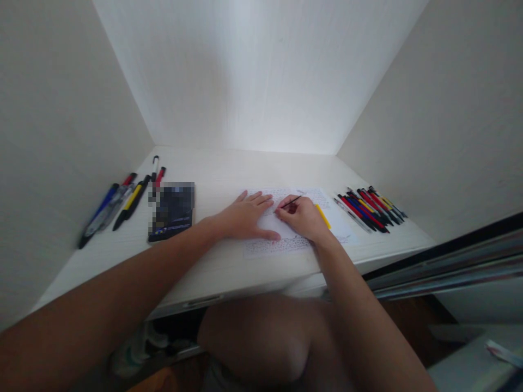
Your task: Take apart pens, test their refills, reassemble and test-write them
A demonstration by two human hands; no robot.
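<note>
Pinching a thin, light, stiff pen refill (pixel 291 203) in my right hand (pixel 302 218), I judge it slippery, best gripped near its tip, while my left hand (pixel 245 216) lies released, flat on the flimsy paper (pixel 298 242).

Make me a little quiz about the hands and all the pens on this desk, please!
1. What does the right hand hold?
2. True or false: the left hand lies flat on the paper.
3. Which lies just right of the right hand: A) the yellow pen, B) the dark box, C) a cup?

Key
1. A thin dark pen, tip on the paper.
2. True.
3. A. More pens lie in the right pile and the left pile.
</note>
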